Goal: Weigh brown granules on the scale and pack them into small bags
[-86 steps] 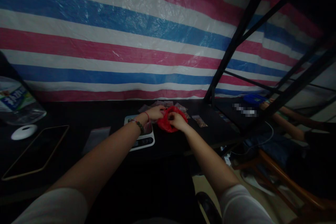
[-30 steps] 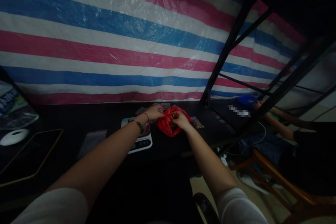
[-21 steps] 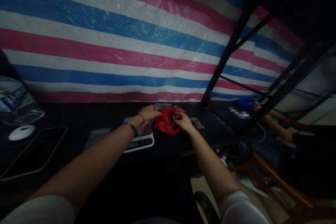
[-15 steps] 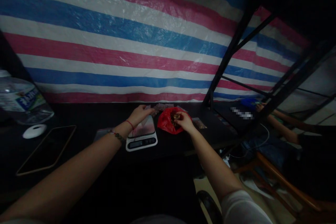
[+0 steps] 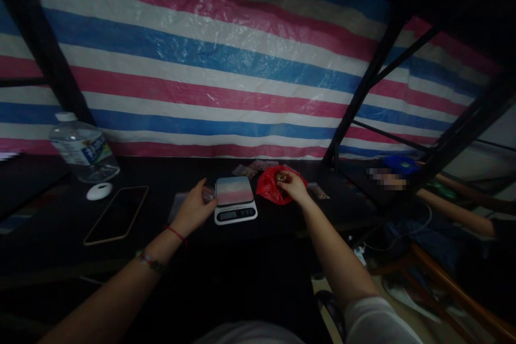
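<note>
My left hand (image 5: 192, 208) is just left of the kitchen scale (image 5: 236, 214), thumb and fingers closed around a small clear plastic bag (image 5: 208, 194). The scale's plate is bare, and its display is too dim to read. To the right of it lies a red plastic bag (image 5: 266, 187), its mouth open, with small gold-coloured pieces (image 5: 281, 177) inside. My right hand (image 5: 295, 188) reaches into that mouth from the right, its fingertips pinched on some of the pieces. Another clear bag (image 5: 177, 205) lies flat, partly behind my left hand.
Small filled clear bags (image 5: 262, 165) lie behind the scale, and another filled bag (image 5: 318, 191) is right of the red one. A phone (image 5: 116, 215), a white mouse (image 5: 99, 191) and a large bottle (image 5: 84, 150) stand left. Another person's arm (image 5: 455, 209) shows at right.
My left hand has moved from over the scale's plate to its left side, with the clear bag. My right hand stays at the red bag. The whole view has shifted left.
</note>
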Demonstrator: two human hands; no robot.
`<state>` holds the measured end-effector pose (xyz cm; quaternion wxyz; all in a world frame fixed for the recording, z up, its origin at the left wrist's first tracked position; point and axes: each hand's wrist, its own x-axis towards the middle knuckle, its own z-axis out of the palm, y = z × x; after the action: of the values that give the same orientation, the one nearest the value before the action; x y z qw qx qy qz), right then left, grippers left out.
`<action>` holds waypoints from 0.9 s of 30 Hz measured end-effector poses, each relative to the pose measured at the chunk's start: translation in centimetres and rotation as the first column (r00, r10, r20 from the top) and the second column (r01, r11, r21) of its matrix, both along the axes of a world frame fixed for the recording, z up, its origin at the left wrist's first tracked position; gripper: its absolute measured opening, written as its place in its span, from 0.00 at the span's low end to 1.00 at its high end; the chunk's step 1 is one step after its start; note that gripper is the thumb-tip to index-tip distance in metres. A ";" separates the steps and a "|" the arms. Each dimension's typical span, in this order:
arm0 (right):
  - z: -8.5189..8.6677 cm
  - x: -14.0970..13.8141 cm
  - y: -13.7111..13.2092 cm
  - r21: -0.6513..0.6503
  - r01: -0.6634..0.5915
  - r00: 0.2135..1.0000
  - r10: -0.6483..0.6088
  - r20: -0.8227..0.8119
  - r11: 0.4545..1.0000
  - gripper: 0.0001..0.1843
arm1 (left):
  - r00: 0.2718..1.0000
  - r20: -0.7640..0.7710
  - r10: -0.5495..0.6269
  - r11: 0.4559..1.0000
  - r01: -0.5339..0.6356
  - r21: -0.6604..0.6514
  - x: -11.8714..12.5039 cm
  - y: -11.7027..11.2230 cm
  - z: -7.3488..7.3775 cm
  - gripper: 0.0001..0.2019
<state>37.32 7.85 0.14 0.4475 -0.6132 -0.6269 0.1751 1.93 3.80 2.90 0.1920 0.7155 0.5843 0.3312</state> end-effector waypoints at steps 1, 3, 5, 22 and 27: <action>0.3 -0.8 0.0 0.001 -0.019 1.000 0.019 -0.017 1.000 0.24 | 1.000 0.016 0.013 1.000 -0.013 -0.001 0.0 -0.4 -0.2 0.37; 0.8 -2.8 0.1 -0.004 -0.070 0.997 0.069 -0.041 0.998 0.23 | 0.998 0.067 0.014 1.000 -0.015 0.007 0.2 -1.1 -0.4 0.37; 1.0 -5.3 0.1 -0.024 -0.125 0.992 0.124 -0.034 0.992 0.22 | 0.992 0.128 -0.009 1.000 0.006 0.019 0.4 -1.6 -0.7 0.36; 3.2 -15.8 -6.0 0.082 -0.321 0.946 0.315 0.082 0.944 0.13 | 0.988 -0.026 -0.153 0.934 0.153 0.323 0.1 -5.0 -2.8 0.37; 3.1 -17.2 -10.0 0.001 -0.544 0.839 0.544 -0.008 0.839 0.07 | 0.978 -0.158 -0.140 0.915 0.188 0.356 0.2 -5.6 -2.5 0.35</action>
<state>20.09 -2.13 3.22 0.3817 -0.4097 -0.7732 0.2975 2.16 -1.79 0.36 0.0433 0.8053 0.4606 0.3708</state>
